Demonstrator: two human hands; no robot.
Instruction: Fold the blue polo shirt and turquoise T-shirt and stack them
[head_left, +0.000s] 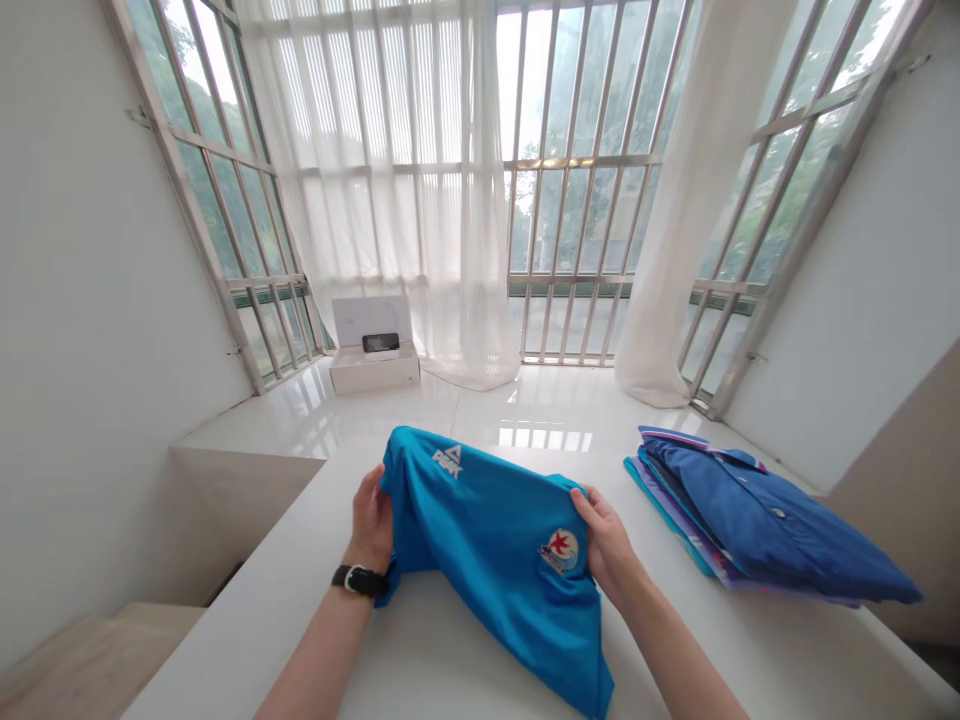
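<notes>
A bright blue shirt with a white PEAK logo and a round red-star badge hangs between my two hands over the white table. My left hand, with a black watch on the wrist, grips the shirt's left edge, its fingers partly behind the cloth. On the other side my right hand pinches the edge beside the badge, thumb in front. The cloth sags in folds, and one corner droops toward the table's near side at the lower right.
A stack of folded clothes, dark blue on top, lies on the table at the right. At the back left, a white box with a dark phone-like device stands on the sill. White curtains hang before barred windows.
</notes>
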